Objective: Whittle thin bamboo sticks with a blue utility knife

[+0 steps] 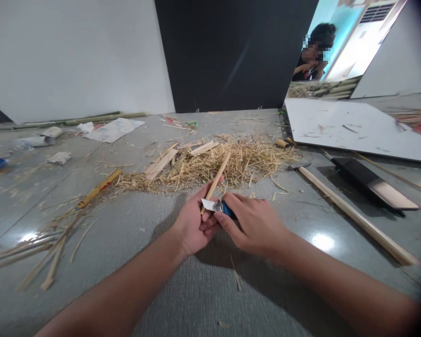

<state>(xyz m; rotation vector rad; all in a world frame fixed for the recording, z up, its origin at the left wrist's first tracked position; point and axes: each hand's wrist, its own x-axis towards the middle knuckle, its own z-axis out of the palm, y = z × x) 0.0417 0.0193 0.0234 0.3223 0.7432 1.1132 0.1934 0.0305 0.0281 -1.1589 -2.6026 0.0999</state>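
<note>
In the middle of the head view my left hand [192, 220] holds a thin pale strip of bamboo [219, 175], which slants up and away over the palm. My right hand [254, 217] is closed round the blue handle of a utility knife [212, 206]. Its short broad blade points left and lies across the near end of the strip. Whether the edge bites into the strip I cannot tell. Just beyond both hands spreads a pile of shavings [259, 159], with several flat wood pieces [163, 164] on its left side.
A yellow tube [100, 188] and loose strips lie on the floor at left, with paper scraps [114, 130] behind. On the right are a long-handled tool [358, 215], a dark flat object [368, 182] and a white board [340, 121]. A person [315, 51] shows at the back right.
</note>
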